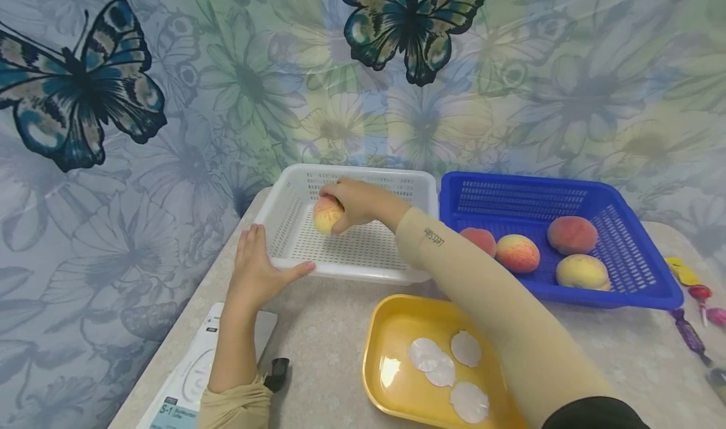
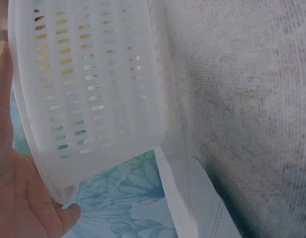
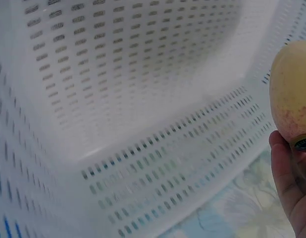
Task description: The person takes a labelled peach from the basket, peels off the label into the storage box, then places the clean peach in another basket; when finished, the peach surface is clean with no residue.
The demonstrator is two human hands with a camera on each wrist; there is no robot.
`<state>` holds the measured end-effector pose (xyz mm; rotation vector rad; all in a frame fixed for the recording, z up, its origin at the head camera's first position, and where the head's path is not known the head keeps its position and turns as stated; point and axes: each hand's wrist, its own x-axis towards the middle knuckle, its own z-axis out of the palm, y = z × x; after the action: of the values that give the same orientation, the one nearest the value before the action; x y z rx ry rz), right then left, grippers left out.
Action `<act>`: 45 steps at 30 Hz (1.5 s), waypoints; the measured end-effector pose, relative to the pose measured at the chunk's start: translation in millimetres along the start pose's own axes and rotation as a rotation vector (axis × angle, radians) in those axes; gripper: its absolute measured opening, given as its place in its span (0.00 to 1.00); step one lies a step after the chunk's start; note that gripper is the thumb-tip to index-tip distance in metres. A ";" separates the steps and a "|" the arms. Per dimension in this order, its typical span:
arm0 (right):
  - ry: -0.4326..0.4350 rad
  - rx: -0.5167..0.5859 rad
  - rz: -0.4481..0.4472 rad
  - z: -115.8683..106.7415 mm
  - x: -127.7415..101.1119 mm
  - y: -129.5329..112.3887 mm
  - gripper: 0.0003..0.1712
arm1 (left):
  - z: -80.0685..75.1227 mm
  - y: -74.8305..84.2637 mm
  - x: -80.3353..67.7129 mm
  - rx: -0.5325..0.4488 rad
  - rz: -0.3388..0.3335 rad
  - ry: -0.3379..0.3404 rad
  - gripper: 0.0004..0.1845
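My right hand (image 1: pixel 363 203) grips a yellow-and-red peach (image 1: pixel 326 216) inside the white perforated basket (image 1: pixel 346 271). In the right wrist view, the peach (image 3: pixel 294 89) has a dark sticker (image 3: pixel 304 144) by the fingertips, above the slotted basket floor. At the basket's near left corner is my left hand (image 1: pixel 256 271), its fingers extended and its thumb along the front rim. From the left wrist, that hand (image 2: pixel 19 193) shows at the rim of the basket (image 2: pixel 103 99).
A blue basket (image 1: pixel 590 300) with several peaches stands on the right. In front is a yellow tray (image 1: pixel 391 328) bearing pale round pieces (image 1: pixel 469 402). A white package (image 1: pixel 193 366) lies front left. Lollipops (image 1: pixel 700 292) and small wrapped items lie at the right edge.
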<state>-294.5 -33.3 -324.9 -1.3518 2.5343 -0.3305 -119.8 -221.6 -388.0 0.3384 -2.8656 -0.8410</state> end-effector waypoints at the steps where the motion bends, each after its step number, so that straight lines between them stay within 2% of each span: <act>1: 0.005 0.000 -0.010 -4.1 -4.7 -0.8 0.45 | -0.3 0.4 0.0 0.000 -0.001 -0.003 0.76; 9: 0.052 0.084 -0.083 -31.2 -55.4 -3.9 0.47 | -0.3 3.0 1.4 0.005 0.004 0.003 0.75; 15: 0.114 0.141 -0.129 -42.3 -97.5 -2.1 0.47 | -0.8 1.6 2.4 0.016 -0.008 0.009 0.75; 25: 0.209 0.225 -0.152 -34.0 -151.8 2.1 0.46 | -3.7 2.3 1.6 0.051 -0.003 0.020 0.74; 28: 0.222 0.241 -0.145 -31.0 -161.9 2.3 0.45 | -4.7 7.1 -0.2 0.047 0.006 0.014 0.73; 31: 0.238 0.244 -0.141 -29.2 -170.1 2.6 0.44 | -4.4 18.0 -4.5 0.011 0.047 0.023 0.67; 33: 0.249 0.243 -0.137 -28.0 -175.3 2.5 0.44 | -2.6 31.4 -9.2 -0.053 0.094 0.017 0.62; 35: 0.263 0.235 -0.134 -26.3 -180.0 2.2 0.44 | 1.1 49.9 -15.1 -0.170 0.155 -0.009 0.55; 40: 0.304 0.210 -0.125 -22.0 -191.9 -0.2 0.44 | 18.1 99.6 -31.2 -0.572 0.325 -0.211 0.40; 42: 0.320 0.200 -0.123 -20.5 -196.3 -1.5 0.44 | 24.6 113.7 -36.3 -0.709 0.359 -0.296 0.37; 45: 0.342 0.192 -0.125 -18.1 -202.2 -3.4 0.44 | 32.0 127.2 -41.1 -0.864 0.367 -0.371 0.34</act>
<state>-188.9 135.3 -284.1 -1.4881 2.5974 -0.8744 -108.6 -90.6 -347.9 -0.4649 -2.3738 -2.0481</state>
